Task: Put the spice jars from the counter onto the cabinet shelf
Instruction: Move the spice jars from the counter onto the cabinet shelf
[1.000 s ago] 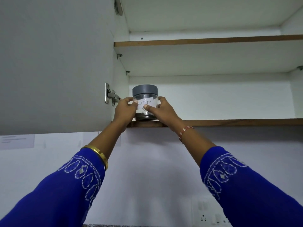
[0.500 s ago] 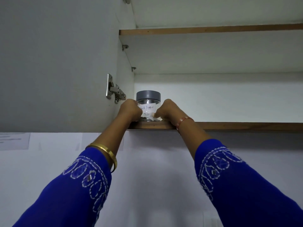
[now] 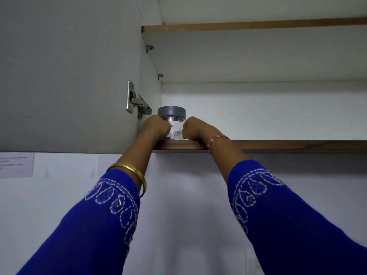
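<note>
A clear spice jar with a grey lid and a white handwritten label stands on the lower cabinet shelf, near its left end. My left hand wraps the jar's left side and my right hand wraps its right side. Both sets of fingers curl around the glass and hide most of the label. The right wrist rests on the shelf's wooden front edge. Dark spice shows at the jar's bottom.
The open cabinet door hangs on the left with a metal hinge close to my left hand. An upper shelf runs above. A paper notice is stuck on the wall below the door.
The jar went from the shelf's front edge deeper onto the shelf, and both hands followed it inward. My view tilted upward.
</note>
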The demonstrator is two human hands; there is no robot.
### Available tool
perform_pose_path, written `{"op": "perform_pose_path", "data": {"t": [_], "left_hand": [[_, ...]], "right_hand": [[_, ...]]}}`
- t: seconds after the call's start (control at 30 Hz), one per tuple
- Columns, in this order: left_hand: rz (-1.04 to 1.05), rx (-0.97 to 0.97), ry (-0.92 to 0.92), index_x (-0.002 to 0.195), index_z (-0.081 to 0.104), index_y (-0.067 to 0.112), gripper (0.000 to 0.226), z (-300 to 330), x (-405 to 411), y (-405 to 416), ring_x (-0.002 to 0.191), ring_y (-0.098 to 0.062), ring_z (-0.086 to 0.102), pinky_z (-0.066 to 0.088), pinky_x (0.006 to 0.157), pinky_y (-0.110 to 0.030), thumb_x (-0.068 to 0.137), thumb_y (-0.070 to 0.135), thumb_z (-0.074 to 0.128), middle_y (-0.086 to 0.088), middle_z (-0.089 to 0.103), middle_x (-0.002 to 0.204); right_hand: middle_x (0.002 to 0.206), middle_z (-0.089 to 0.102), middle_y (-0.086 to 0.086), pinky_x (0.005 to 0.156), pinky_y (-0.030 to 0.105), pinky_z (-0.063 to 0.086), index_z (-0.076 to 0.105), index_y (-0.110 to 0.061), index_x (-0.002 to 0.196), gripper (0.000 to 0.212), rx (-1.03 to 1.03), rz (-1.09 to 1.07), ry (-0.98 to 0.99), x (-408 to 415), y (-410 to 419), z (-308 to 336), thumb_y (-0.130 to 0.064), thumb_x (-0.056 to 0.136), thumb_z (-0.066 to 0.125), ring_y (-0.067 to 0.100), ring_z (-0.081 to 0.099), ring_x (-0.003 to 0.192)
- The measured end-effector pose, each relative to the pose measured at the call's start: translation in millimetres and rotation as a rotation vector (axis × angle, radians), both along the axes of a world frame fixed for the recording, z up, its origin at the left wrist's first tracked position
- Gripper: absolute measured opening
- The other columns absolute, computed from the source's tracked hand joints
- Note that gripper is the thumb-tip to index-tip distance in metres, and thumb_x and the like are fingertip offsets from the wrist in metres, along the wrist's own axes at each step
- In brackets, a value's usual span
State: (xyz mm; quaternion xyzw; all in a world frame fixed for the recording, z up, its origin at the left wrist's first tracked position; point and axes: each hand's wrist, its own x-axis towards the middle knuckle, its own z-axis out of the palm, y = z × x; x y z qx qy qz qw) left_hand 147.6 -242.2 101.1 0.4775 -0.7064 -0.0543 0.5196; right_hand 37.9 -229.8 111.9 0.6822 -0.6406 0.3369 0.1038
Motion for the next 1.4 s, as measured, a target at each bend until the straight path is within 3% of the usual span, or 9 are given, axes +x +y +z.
{"op": "perform_pose_path", "data": {"t": [0.07,0.2,0.37,0.5,0.7,0.9,1.1,1.2,1.4], "left_hand": [[-0.003,-0.120,0.077,0.103,0.061,0.005,0.027,-6.6,-0.4,2.3,0.087,-0.027,0.052,0.039,0.059,-0.026,0.085,0.000,0.042,-0.009,0.057,0.083],[-0.029,-0.415,0.085,0.116,0.063,0.006,0.043,-34.4,1.0,15.4,0.109,-0.028,0.058,0.043,0.089,-0.029,0.081,-0.005,0.041,-0.015,0.065,0.117],[-0.097,-0.540,0.164,0.111,0.065,0.001,0.039,-77.0,5.9,46.9,0.103,-0.026,0.061,0.040,0.085,-0.017,0.081,-0.009,0.041,-0.017,0.066,0.111],[-0.204,-0.511,0.281,0.110,0.065,0.000,0.038,-114.7,-0.5,77.3,0.101,-0.013,0.059,0.038,0.085,0.001,0.082,-0.005,0.039,-0.014,0.068,0.111],[-0.288,-0.273,0.463,0.112,0.064,0.003,0.032,-197.6,-12.4,129.9,0.101,-0.009,0.057,0.041,0.084,0.002,0.092,-0.003,0.041,-0.008,0.066,0.115],[-0.345,0.016,0.480,0.111,0.065,0.002,0.032,-295.5,-18.8,167.4,0.100,-0.010,0.059,0.046,0.088,-0.007,0.089,-0.006,0.042,-0.003,0.065,0.107],[-0.320,0.234,0.451,0.109,0.065,-0.002,0.033,-383.5,-21.0,197.9,0.084,-0.009,0.059,0.048,0.078,-0.011,0.085,-0.009,0.044,-0.005,0.065,0.099],[-0.325,0.413,0.469,0.111,0.064,-0.002,0.033,-428.3,-23.4,220.0,0.096,-0.012,0.060,0.049,0.089,-0.022,0.086,-0.009,0.043,-0.007,0.065,0.104],[-0.267,0.786,0.443,0.109,0.065,0.005,0.024,-509.2,-22.6,266.0,0.106,-0.021,0.061,0.050,0.095,-0.034,0.090,0.006,0.051,-0.011,0.067,0.113]], "right_hand": [[0.126,0.057,0.019,0.068,0.018,0.038,0.059,0.002,0.106,0.021,-0.141,0.016,-0.049,0.0,7.0,-4.8,-0.006,0.090,0.048,0.030,0.055,0.104],[0.122,0.060,0.017,0.090,0.032,0.045,0.059,0.000,0.118,0.034,-0.360,0.080,-0.043,6.6,36.4,-25.6,-0.011,0.087,0.051,0.030,0.055,0.113],[0.130,0.057,0.016,0.102,0.025,0.034,0.056,-0.002,0.126,0.037,-0.474,0.185,-0.007,6.8,74.6,-76.6,-0.007,0.090,0.050,0.028,0.049,0.124],[0.133,0.056,0.017,0.108,0.028,0.026,0.056,0.000,0.126,0.041,-0.535,0.247,-0.001,-1.2,108.3,-150.6,-0.008,0.086,0.052,0.031,0.044,0.131],[0.133,0.057,0.007,0.108,0.027,0.024,0.059,-0.009,0.125,0.040,-0.467,0.219,-0.202,-7.9,173.3,-257.7,-0.017,0.086,0.052,0.013,0.040,0.129],[0.125,0.062,0.010,0.107,0.025,0.038,0.063,-0.005,0.118,0.033,-0.309,0.116,-0.514,-31.0,232.6,-358.9,-0.010,0.086,0.056,0.015,0.049,0.124],[0.128,0.059,0.012,0.101,0.017,0.036,0.061,-0.005,0.120,0.034,-0.003,-0.049,-0.689,-40.5,285.4,-444.2,-0.005,0.087,0.060,0.022,0.050,0.125],[0.134,0.052,0.008,0.108,0.032,0.037,0.052,-0.009,0.129,0.046,0.267,-0.120,-0.607,-40.6,303.7,-485.6,-0.016,0.086,0.064,0.020,0.047,0.126],[0.154,0.021,0.012,0.116,0.039,0.022,0.021,-0.018,0.148,0.089,0.760,-0.182,-0.217,-37.6,332.2,-553.9,-0.046,0.077,0.068,0.028,0.019,0.143]]}}
